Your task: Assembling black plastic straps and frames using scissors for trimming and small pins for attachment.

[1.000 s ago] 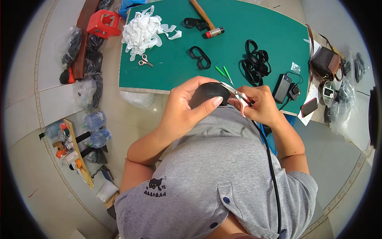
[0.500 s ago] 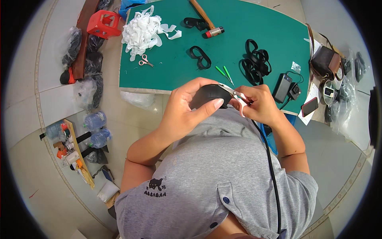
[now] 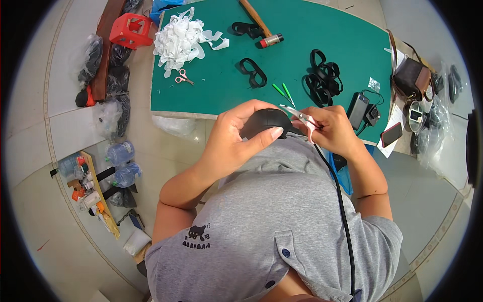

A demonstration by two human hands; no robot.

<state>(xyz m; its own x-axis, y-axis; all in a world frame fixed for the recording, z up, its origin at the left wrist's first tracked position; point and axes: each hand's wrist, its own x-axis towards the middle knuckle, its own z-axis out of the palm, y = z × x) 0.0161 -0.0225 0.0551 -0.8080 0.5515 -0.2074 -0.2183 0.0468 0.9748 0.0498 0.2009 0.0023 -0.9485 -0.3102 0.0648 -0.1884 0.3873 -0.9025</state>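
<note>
My left hand [image 3: 232,135] is curled around a smooth, rounded black piece [image 3: 266,122], the thumb pressing its near edge. I cannot tell exactly what kind of piece it is. In my right hand [image 3: 334,132] is a pair of scissors [image 3: 311,130] with pale pink handles; the blades reach toward the black piece's right end and stand slightly apart from it. Just beyond lie green-handled tweezers or snips [image 3: 285,92] on the green table [image 3: 216,95]. A black goggle-shaped frame [image 3: 252,73] rests farther off.
White fabric strips [image 3: 181,43] are heaped at the table's far left, near small pink scissors [image 3: 184,77]. A mallet [image 3: 270,41] lies at the back, several black loops [image 3: 323,80] to the right. A power bank [image 3: 356,110], phone [image 3: 391,134] and bag [image 3: 412,79] sit on the right.
The scissors in my right hand have drawn back and to the right, away from the black piece, and turned a little. My left hand has stayed almost still.
</note>
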